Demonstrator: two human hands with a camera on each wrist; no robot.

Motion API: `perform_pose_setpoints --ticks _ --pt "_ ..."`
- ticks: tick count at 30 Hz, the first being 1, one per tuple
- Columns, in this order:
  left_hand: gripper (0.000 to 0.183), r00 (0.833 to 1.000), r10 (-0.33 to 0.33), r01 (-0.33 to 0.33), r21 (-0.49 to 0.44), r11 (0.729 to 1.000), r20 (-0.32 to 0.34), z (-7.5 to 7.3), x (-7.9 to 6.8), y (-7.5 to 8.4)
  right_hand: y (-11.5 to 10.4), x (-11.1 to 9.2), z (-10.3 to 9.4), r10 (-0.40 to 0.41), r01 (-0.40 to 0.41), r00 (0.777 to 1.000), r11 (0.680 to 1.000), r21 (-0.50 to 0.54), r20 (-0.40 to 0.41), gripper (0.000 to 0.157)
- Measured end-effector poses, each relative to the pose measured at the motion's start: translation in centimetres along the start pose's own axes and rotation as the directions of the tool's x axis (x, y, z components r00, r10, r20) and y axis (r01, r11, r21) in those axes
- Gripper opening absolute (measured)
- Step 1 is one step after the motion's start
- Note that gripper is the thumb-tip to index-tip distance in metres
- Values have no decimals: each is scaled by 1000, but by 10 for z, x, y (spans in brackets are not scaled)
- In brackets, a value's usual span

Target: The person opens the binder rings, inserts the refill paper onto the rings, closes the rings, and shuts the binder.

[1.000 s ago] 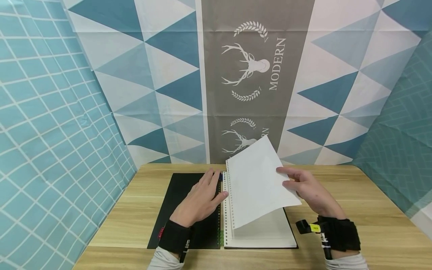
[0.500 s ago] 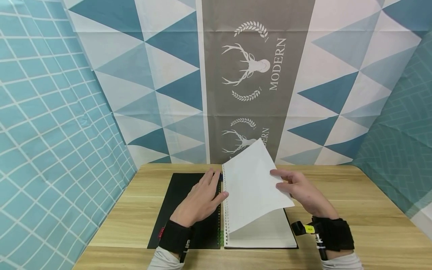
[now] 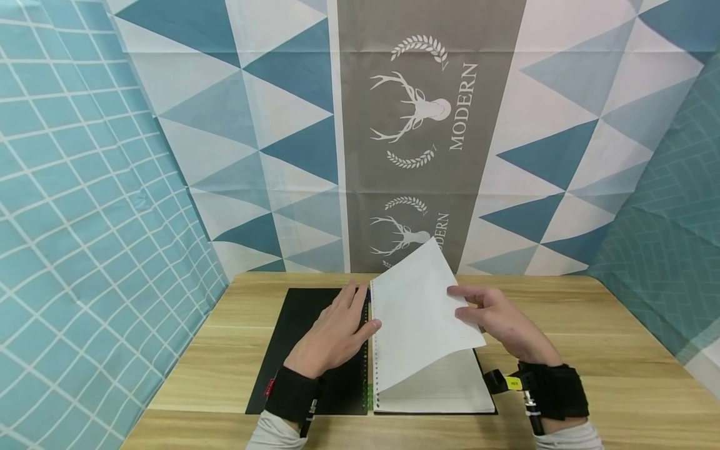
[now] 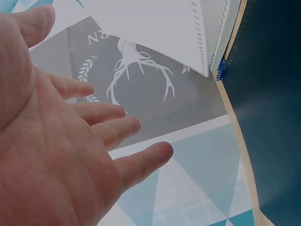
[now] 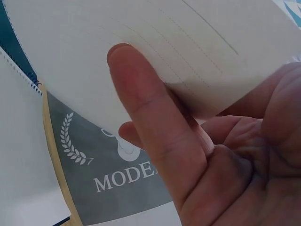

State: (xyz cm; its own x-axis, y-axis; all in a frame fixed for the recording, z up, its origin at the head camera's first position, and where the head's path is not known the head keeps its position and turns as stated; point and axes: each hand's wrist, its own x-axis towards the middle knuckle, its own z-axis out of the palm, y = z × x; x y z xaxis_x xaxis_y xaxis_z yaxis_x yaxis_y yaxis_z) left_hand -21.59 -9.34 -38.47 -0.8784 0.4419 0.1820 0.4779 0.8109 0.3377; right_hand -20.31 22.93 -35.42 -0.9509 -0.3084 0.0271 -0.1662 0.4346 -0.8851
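Note:
A white sheet of paper (image 3: 419, 319), with a row of small holes down its left edge, is raised at a tilt over the right side of an open black ring binder (image 3: 306, 312). Its right edge is pinched between the thumb and fingers of my right hand (image 3: 506, 322); the right wrist view shows printed lines on the sheet's underside (image 5: 155, 47). Beneath it lies a stack of lined paper (image 3: 444, 387), mostly covered. Over the left cover, by the spine, is my left hand (image 3: 332, 334), fingers extended and thumb toward the holes. Whether it touches the cover I cannot tell.
The binder lies on a wooden table (image 3: 208, 369). A patterned cloth backdrop (image 3: 394, 175) rises behind the table's far edge, and a blue checked cloth (image 3: 84, 219) stands at the left. Both wrists wear black bands, the right one with a small camera (image 3: 495, 381).
My right hand has moved the sheet left and slightly nearer, bringing its holed edge over the left edge of the stack. The left hand has stayed in place.

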Motion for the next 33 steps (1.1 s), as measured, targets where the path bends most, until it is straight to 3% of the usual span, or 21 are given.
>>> perform_pose_setpoints --ticks 13,33 --pt "79 1000 1 -1 -6 1000 12 1 -1 0 4 1 0 9 -9 999 1000 -18 30 53" --pt "79 1000 -6 6 -3 1000 13 0 1 1 -1 -1 -2 24 -24 1000 999 -25 -12 54"
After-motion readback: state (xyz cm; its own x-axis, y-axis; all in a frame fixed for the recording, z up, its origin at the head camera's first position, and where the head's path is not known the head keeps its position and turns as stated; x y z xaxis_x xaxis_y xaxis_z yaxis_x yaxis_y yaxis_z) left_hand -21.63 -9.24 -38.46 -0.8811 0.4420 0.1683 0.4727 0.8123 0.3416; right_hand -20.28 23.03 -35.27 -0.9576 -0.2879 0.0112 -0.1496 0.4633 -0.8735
